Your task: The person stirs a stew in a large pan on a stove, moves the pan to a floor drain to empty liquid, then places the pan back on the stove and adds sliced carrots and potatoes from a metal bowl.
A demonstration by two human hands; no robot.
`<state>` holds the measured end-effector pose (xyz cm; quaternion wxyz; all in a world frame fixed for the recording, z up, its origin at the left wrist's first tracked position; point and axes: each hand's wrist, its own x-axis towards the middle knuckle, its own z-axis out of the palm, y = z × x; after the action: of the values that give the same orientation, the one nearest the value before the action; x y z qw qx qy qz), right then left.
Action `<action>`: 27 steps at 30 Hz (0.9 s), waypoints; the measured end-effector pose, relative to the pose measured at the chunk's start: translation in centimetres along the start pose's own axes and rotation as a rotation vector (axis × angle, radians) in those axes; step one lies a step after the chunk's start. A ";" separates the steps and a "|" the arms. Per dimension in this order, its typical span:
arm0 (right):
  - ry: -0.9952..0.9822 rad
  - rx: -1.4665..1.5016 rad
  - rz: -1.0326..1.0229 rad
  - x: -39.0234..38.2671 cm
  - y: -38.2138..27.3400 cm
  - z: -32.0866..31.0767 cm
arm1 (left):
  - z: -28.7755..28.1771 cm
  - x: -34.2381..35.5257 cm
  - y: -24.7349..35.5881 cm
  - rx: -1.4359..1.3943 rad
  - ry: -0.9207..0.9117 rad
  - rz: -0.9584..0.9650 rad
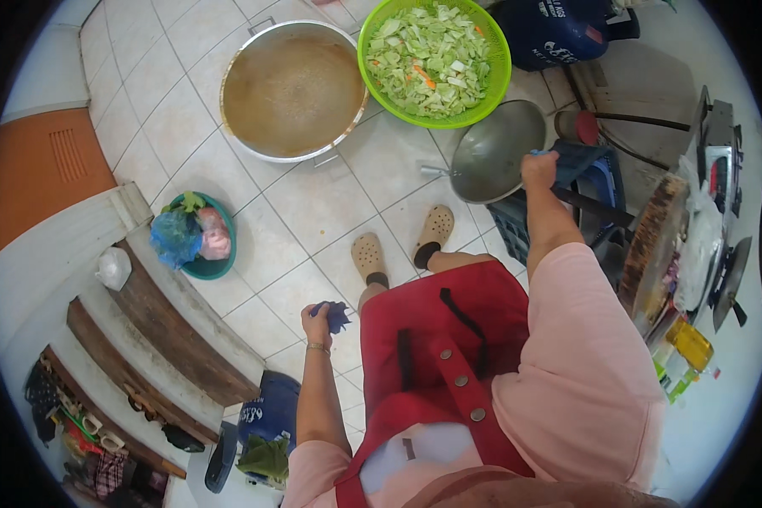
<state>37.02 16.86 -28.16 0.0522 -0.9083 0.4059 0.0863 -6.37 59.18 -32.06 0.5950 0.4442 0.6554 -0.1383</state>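
White-grey square floor tiles (313,220) are spreading beneath our feet in the head view, with brown-and-white steps (173,326) rising on the left. Our right hand (539,169) is closing on the near-right edge of a wide, round, grey metal pan (499,152), a bit of light blue showing at the fingers; whether that is cloth or handle we cannot tell. The pan is lying beside a dark blue plastic crate (510,227), its stubby handle pointing left; we cannot tell what is bearing its weight. Our left hand (316,320) is bunching a dark blue crumpled cloth (337,317) out at our side, well apart from the pan.

For a sound hold, we should be gripping firmly, holding the pan steady and guiding the far handle with the cloth as padding.

Crowding the pan, a bright green round plastic basket (503,63) is holding chopped pale-green vegetables (432,59), while a large silver pot (285,157), brownish inside, is standing beyond. Black hoses (643,121) are running behind, and our tan clogs (434,229) are standing close by. Leftward, a teal plastic tub (212,273) is carrying bagged goods.
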 end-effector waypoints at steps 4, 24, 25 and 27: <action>-0.154 -0.050 0.013 -7.0 -1.0 -2.8 | -2.9 -4.1 2.7 0.018 0.052 0.093; -0.323 0.612 -0.512 -24.3 8.7 -40.0 | -0.2 -27.5 15.8 -0.491 -0.748 -0.023; -0.280 0.677 -0.525 -23.8 9.4 -42.8 | 0.5 -26.8 16.5 -0.543 -0.861 -0.038; -0.210 0.833 -0.522 -22.0 11.4 -47.3 | 4.2 -30.1 19.4 -0.551 -0.920 0.035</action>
<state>19.48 17.50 22.30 0.4708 -0.8680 0.1576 -0.0079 7.79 54.67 0.81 0.9175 0.1760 0.3316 -0.1313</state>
